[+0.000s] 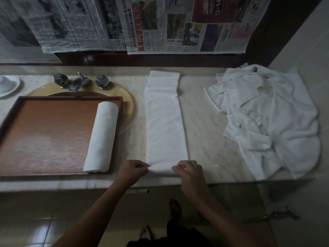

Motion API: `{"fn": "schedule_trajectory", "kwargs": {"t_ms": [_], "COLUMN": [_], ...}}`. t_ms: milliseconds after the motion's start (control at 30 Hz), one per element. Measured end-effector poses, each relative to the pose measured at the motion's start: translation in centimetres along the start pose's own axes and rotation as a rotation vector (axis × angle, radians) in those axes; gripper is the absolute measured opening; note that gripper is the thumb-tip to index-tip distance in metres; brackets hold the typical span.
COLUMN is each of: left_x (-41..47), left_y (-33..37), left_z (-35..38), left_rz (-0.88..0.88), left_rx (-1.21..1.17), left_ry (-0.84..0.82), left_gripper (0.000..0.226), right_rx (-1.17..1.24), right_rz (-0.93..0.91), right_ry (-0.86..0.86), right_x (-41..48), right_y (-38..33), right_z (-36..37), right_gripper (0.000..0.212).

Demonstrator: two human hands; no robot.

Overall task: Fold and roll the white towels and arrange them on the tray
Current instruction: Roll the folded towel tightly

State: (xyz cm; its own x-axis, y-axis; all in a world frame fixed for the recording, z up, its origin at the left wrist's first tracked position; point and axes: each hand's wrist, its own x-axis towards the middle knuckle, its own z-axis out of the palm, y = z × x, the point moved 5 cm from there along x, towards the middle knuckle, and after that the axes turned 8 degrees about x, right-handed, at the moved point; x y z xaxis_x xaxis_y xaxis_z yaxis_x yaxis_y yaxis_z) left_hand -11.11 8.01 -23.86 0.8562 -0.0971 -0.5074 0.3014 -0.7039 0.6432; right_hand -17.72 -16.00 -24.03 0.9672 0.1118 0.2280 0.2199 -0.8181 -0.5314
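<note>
A white towel (164, 120), folded into a long narrow strip, lies on the marble counter and runs away from me. My left hand (132, 171) and my right hand (189, 172) both pinch its near end, which is curled up into a small first turn. A brown wooden tray (44, 132) rests over the sink at the left. One rolled white towel (102, 136) lies along the tray's right side. A heap of loose white towels (267, 116) sits at the right end of the counter.
Behind the tray are the faucet and two knobs (81, 82) and the beige sink basin (127, 104). A white dish (8, 85) sits at the far left. Newspaper sheets (178, 24) hang over the wall behind. The counter's front edge (71, 185) is just below my hands.
</note>
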Motion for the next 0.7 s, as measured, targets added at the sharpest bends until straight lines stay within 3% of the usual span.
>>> {"fn": "schedule_trajectory", "kwargs": {"t_ms": [100, 167, 233, 300, 367, 467, 700], "left_x": [0.4, 0.0, -1.4, -3.3, -4.5, -3.8, -0.7], "left_y": [0.0, 0.6, 1.8, 2.8, 2.9, 2.3, 1.2], "left_z": [0.2, 0.2, 0.9, 3.8, 7.0, 8.6, 5.9], "left_rz": [-0.021, 0.037, 0.242, 0.493, 0.659, 0.68, 0.749], "left_rx": [-0.016, 0.112, 0.326, 0.53, 0.696, 0.84, 0.813], "left_ry": [-0.015, 0.114, 0.375, 0.443, 0.402, 0.332, 0.16], "left_gripper": [0.014, 0.012, 0.023, 0.041, 0.065, 0.088, 0.073], "right_rx": [-0.121, -0.177, -0.214, -0.217, -0.217, -0.27, -0.24], "right_rz": [-0.071, -0.061, -0.055, -0.049, -0.043, -0.045, -0.1], "right_ry": [-0.041, -0.09, -0.149, -0.191, -0.208, -0.216, -0.302], "right_x": [-1.7, -2.4, -2.7, -2.7, -2.3, -1.4, 1.0], "right_y": [-1.4, -1.0, -0.5, 0.0, 0.2, -0.1, 1.0], "right_z": [1.3, 2.1, 2.9, 3.7, 4.0, 3.8, 2.6], "right_gripper": [0.051, 0.059, 0.073, 0.082, 0.086, 0.068, 0.052]}}
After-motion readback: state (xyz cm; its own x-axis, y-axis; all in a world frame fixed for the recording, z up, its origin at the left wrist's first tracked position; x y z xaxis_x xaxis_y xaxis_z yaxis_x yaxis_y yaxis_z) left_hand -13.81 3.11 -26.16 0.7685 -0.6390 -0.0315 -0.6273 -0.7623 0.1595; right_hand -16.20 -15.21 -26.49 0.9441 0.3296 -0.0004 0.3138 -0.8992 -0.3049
